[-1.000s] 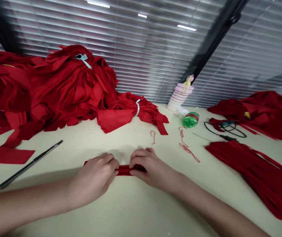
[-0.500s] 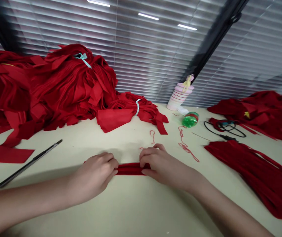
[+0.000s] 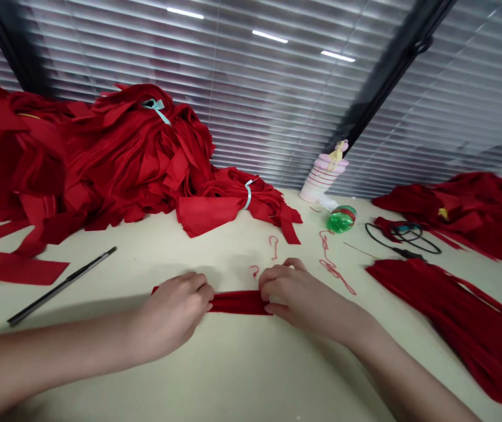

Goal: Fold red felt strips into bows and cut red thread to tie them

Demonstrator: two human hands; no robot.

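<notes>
A folded strip of red fabric (image 3: 238, 302) lies across the pale table in front of me. My left hand (image 3: 179, 308) is closed on its left part, with a small end of the fabric showing beyond the knuckles. At the right end, my right hand (image 3: 292, 296) pinches the strip between thumb and fingers. The fingertips partly hide where each hand grips. Just behind the strip lie short bits of red thread (image 3: 274, 246).
Piled red fabric bundles (image 3: 132, 158) with pale blue ties fill the back left. A pen (image 3: 61, 286) lies at left. Toward the right are a green spool (image 3: 341, 219) with red thread, a pink-white container (image 3: 321, 179), a black cord (image 3: 422, 237) and stacked red strips (image 3: 448, 322).
My right hand has slid slightly right along the strip, so more fabric shows between my hands. The strip looks flatter there. The whole view has shifted a little.
</notes>
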